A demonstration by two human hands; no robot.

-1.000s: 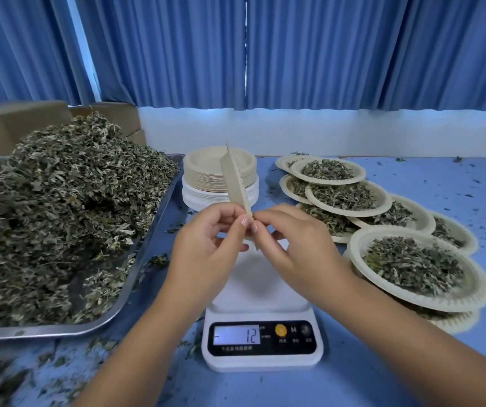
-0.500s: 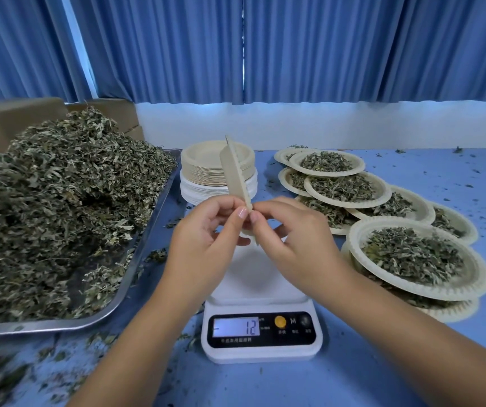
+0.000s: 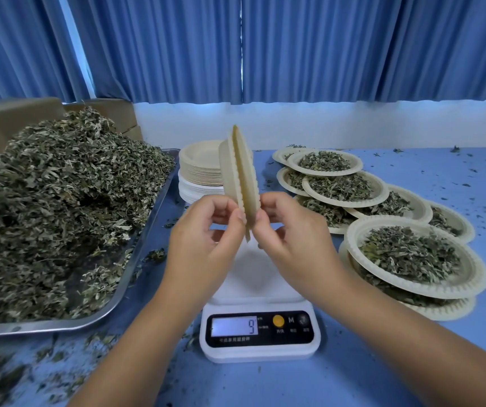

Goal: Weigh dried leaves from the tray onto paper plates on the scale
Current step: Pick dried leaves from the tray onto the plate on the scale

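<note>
Pair of beige fluted paper plates [image 3: 239, 177] on edge above white digital scale [image 3: 257, 289], long axis upright, rims parted at top. Pinched at lower rim by left hand [image 3: 203, 233] and right hand [image 3: 293, 230], one plate each, equally near.

Single view: head-worn wide-angle camera. Faces forward and down across table [image 3: 470, 171]. Close range: scale [image 3: 259, 336] low centre, forearms [image 3: 147, 333] entering from bottom edge. Tray [image 3: 59, 326] cut by left frame edge. Curtain [image 3: 323, 48] fills top band. Lower left corner blurred, possibly motion smear.
</note>
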